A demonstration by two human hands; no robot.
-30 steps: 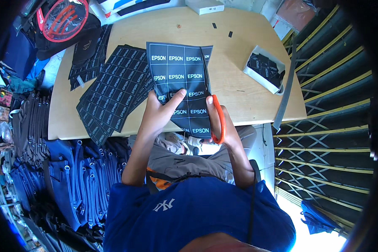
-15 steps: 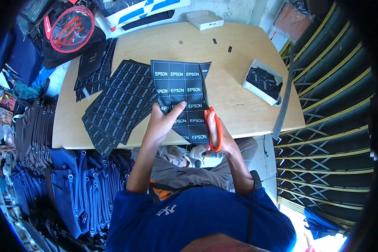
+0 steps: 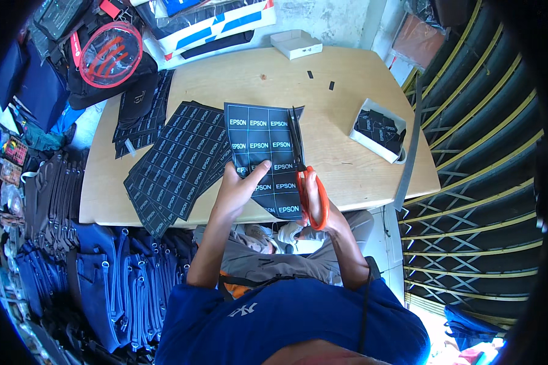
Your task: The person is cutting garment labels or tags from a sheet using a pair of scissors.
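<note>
My left hand (image 3: 238, 187) grips a black sheet (image 3: 259, 135) printed with white lettering in a grid, its thumb on the front and its fingers behind. The sheet is held up over the near edge of the table. In my right hand (image 3: 336, 222) is a pair of scissors (image 3: 323, 204) with orange handles and dark blades. The blades point away from me along the sheet's right side, slightly apart at their tips. A narrow flap of the sheet shows beyond the blades at the top right.
More printed black sheets (image 3: 182, 152) lie overlapping on the wooden table (image 3: 347, 176). A white box (image 3: 380, 152) of cut black pieces stands at right, near a long grey strip (image 3: 413, 146). At the back are a white tray (image 3: 296, 50) and small black scraps (image 3: 332, 86). Blue bags (image 3: 112, 274) hang at lower left.
The scissor blades have parted at the tips, and the handles sit wider apart. The whole view has shifted slightly; both hands keep their hold on the sheet and scissors.
</note>
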